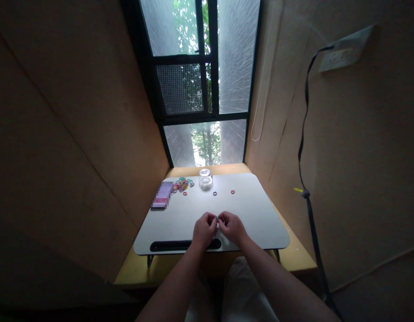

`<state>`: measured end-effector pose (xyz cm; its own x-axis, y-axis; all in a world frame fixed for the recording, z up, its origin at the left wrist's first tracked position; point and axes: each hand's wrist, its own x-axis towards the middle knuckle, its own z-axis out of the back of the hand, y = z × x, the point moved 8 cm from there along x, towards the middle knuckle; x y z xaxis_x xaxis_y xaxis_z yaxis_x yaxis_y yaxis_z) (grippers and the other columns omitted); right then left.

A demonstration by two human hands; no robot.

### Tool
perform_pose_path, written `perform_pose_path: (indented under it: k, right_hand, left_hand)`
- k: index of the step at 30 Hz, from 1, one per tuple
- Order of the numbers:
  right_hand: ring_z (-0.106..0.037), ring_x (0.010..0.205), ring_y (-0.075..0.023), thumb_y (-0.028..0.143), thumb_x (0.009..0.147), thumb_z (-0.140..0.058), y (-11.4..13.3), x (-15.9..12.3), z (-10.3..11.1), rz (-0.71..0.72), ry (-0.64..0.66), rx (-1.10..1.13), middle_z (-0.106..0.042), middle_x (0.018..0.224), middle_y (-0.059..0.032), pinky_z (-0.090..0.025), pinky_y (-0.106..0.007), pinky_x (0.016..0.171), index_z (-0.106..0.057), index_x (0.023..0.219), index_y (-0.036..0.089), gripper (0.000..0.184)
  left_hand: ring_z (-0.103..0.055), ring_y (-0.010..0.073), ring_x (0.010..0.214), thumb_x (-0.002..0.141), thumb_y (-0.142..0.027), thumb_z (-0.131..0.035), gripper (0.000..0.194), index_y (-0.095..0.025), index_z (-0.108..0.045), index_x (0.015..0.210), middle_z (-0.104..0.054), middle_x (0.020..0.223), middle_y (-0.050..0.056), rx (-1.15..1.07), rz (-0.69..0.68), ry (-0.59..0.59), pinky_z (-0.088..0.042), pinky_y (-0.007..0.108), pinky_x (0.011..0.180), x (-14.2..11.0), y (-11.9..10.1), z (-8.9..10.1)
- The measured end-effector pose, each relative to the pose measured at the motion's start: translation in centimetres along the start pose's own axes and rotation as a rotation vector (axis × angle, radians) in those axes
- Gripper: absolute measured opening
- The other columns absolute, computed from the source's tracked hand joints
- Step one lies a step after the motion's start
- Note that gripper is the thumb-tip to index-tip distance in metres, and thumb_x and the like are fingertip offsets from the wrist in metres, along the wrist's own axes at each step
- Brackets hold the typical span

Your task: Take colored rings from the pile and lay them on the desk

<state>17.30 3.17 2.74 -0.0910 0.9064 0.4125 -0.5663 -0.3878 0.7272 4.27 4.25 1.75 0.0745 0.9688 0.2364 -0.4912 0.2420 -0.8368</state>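
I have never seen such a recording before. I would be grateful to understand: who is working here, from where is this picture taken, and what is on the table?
There is no machine here: a person works with two bare hands. The one picture comes from a camera worn on the head, looking forward and down. On the white table lie a pile of coloured rings, three separate rings, a clear jar and a blurred flat thing, probably a phone. The left hand and right hand meet, their fingertips pinching a small greenish piece, too small to identify surely.
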Motion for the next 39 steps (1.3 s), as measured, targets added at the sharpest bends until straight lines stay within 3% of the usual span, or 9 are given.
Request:
perform_pose_path:
  k: [27,36,39]
  right_hand:
    - [-0.044,0.053,-0.0107,0.027,0.08,-0.048,-0.4,0.1,0.3,-0.064,-0.059,-0.052,-0.053,0.058,0.0022,-0.029,-0.022,0.051,-0.052,0.068,0.019,0.014]
    - [-0.046,0.052,-0.0101,0.028,0.08,-0.05,0.5,-0.2,0.5,-0.02,-0.019,0.027,-0.055,0.064,0.0024,-0.033,-0.022,0.052,-0.054,0.08,0.02,0.01]
    - [-0.044,0.052,-0.01,0.029,0.08,-0.05,0.5,-0.1,0.3,-0.014,-0.005,0.013,-0.053,0.061,0.0027,-0.032,-0.022,0.052,-0.054,0.075,0.019,0.011]
  left_hand:
    - [-0.052,0.0104,0.059,0.082,-0.039,-0.051,0.022,-0.018,-0.056,0.076,-0.058,0.065,-0.003,-0.035,-0.027,0.059,-0.036,0.023,0.057,-0.4,-0.3,-0.2]
    - [-0.05,0.0111,0.059,0.082,-0.038,-0.049,0.021,-0.018,-0.056,0.079,-0.056,0.064,-0.002,-0.02,-0.025,0.039,-0.035,0.024,0.058,-0.5,-0.9,0.2]
    - [-0.051,0.011,0.06,0.082,-0.037,-0.049,0.02,-0.018,-0.056,0.079,-0.057,0.065,-0.002,-0.015,-0.028,0.042,-0.035,0.024,0.058,-0.5,-0.8,0.1]
